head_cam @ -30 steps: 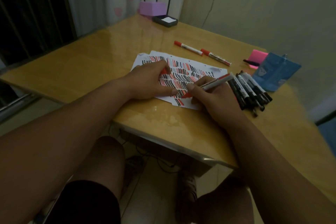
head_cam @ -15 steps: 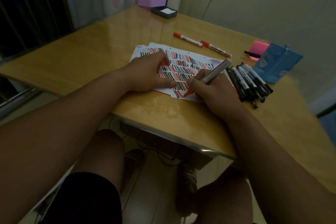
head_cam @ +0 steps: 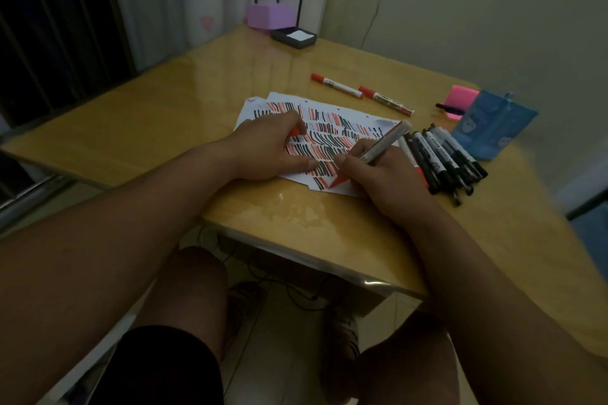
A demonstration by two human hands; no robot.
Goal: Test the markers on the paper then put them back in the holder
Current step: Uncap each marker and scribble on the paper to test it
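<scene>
While the right hand [head_cam: 378, 174] pinched a red marker [head_cam: 388, 140] low on its barrel, with the tip down on the paper [head_cam: 258, 106] near its front edge, the left hand [head_cam: 269, 151] pressed the sheet flat and held the cap [head_cam: 294, 132] tucked in its curled fingers. The marker looked light, stiff and smooth, so a pinch near the tip suited writing. A mid-barrel hold would probably suit capping and carrying. The thin paper would likely slide on the glossy table [head_cam: 158, 128] unless pinned. Black markers [head_cam: 441, 161] lay piled just beside the right hand, two other red markers [head_cam: 335, 86] lay beyond the paper, and the blue holder [head_cam: 493, 128] stood near the pile.
</scene>
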